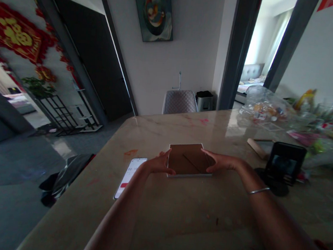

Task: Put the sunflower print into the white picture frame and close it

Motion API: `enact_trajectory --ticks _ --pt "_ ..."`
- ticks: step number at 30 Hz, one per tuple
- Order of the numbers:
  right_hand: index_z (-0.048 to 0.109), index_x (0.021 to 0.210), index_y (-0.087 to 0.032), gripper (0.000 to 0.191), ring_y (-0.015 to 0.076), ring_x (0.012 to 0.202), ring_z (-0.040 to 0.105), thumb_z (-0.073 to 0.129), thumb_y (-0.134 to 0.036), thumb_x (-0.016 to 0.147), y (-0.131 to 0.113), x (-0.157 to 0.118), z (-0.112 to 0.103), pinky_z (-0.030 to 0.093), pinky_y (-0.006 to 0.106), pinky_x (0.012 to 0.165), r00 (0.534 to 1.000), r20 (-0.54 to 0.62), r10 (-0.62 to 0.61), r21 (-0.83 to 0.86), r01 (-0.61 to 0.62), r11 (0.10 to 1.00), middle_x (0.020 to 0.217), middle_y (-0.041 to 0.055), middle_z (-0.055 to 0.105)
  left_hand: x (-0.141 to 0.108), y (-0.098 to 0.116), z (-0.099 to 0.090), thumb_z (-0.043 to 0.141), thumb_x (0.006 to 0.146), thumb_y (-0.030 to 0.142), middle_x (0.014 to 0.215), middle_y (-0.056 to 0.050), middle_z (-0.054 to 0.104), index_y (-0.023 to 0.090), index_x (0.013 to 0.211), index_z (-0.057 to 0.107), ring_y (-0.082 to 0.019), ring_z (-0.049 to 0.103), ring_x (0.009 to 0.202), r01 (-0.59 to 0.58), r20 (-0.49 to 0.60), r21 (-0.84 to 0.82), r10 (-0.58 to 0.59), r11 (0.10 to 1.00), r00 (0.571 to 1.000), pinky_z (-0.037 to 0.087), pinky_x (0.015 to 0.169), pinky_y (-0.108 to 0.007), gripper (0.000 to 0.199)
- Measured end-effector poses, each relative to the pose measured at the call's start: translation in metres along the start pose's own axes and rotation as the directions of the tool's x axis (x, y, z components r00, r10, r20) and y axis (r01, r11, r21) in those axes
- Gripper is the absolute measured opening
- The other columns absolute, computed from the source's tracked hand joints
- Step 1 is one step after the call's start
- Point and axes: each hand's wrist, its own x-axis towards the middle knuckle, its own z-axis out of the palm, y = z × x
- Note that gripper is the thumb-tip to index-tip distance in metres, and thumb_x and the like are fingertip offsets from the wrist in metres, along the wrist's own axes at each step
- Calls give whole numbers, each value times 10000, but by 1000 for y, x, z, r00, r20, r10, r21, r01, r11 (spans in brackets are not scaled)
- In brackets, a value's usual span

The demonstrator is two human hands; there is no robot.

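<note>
Head view: a flat brown board lies between left hand and right hand, both grips pressing its edges.

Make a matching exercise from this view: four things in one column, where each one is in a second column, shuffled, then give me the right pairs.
Things:
1. Brown square
2. Silver bracelet
3. Phone
4. Gray quilted chair

Places:
A. On the right wrist
B. On the table, beside the left hand
C. Beyond the table's far edge, near the wall
D. Between the left hand and the right hand

Right pairs: 1-D, 2-A, 3-B, 4-C.
</note>
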Motion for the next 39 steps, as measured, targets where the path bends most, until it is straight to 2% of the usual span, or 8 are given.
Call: enact_trajectory --ticks 6,11,16,23,26,29,34,39 --pt "123 1391 -210 1123 258 1314 140 745 -467 492 7 0 0 121 412 1073 999 -21 -33 14 33 999 1450 85 148 1 -2 0 657 569 466 1359 -166 315 174 1393 41 -308 302 1238 -22 -8 -54 21 998 1000 297 964 -393 1069" --pt "144 1385 -221 1008 228 1311 169 700 -454 577 14 3 2 147 405 1069 989 -116 -91 76 100 992 1450 70 147 3 -4 1 661 541 514 1315 -159 367 193 1388 100 -313 398 1165 6 -38 -35 -8 999 999 338 925 -389 1065" --pt "123 1387 -220 1073 230 1312 159 738 -420 531 10 0 0 135 409 1069 997 -27 -70 57 71 996 1447 83 147 6 -5 3 665 514 536 1347 -186 326 136 1365 177 -327 344 1211 26 -59 -37 -28 999 998 316 951 -386 1058" --pt "147 1385 -205 1045 248 1303 191 722 -448 547 9 2 2 197 411 1054 995 -59 -75 121 82 989 1449 102 143 9 -7 2 672 540 489 1180 -96 518 195 1210 432 -296 418 1129 -96 -79 -6 95 995 992 338 930 -385 770" --pt "152 1385 -231 977 249 1281 259 682 -476 601 2 -1 1 264 418 1028 991 -75 -112 195 125 973 1426 101 239 8 -8 3 668 545 494 1167 -111 514 175 1211 432 -299 436 1107 -41 -92 -13 40 999 995 344 924 -386 776" --pt "245 1359 -234 801 238 1246 339 589 -512 691 -10 -4 -3 322 410 998 980 -162 -119 242 156 958 1379 99 346 8 -8 3 670 539 505 1156 -112 518 181 1219 427 -301 435 1107 -17 -106 -30 14 999 994 351 919 -386 792" --pt "483 1201 -255 536 249 1167 442 468 -560 761 -18 3 -2 323 441 995 922 -373 -105 97 151 984 1245 74 512 7 -9 3 680 530 493 1121 -95 537 198 1199 455 -294 443 1099 -46 -116 -53 40 998 993 366 911 -377 764" --pt "475 1206 -260 539 255 1112 491 535 -515 735 -8 21 16 359 452 964 842 -524 -128 45 178 983 1205 83 539 8 -11 4 683 520 496 1145 -90 521 211 1228 433 -286 469 1070 -9 -107 -65 2 998 994 366 913 -379 803"
